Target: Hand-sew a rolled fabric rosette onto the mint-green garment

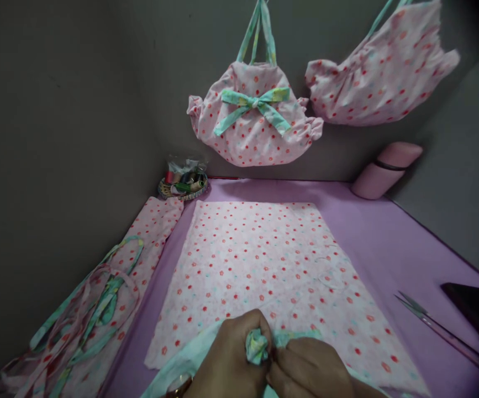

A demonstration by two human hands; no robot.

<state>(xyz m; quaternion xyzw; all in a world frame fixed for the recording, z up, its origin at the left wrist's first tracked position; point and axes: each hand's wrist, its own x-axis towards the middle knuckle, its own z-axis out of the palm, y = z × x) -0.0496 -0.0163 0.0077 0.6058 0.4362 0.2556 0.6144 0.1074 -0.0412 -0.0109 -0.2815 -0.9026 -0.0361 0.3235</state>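
My left hand [237,351] is closed in a fist around bunched mint-green fabric [257,346] with yellow patches, and a gathered end pokes out between thumb and fingers. More of this mint cloth spreads out below the wrist, on the left. Pressed up against that fist, my right hand [311,367] has its fingers closed together; what they pinch is hidden. Beneath both hands lies a flat pink cloth [256,249] with red and orange flower dots. A little loose thread [326,273] seems to rest on its right part.
Scissors [425,318] and a dark flat object [471,304] lie on the purple table cover [372,237] at right. A pink bottle [382,174] leans back there. Thread spools fill a basket [164,189]; ribbons [109,298] lie left. Two dotted fabric bags [256,143] hang on the wall.
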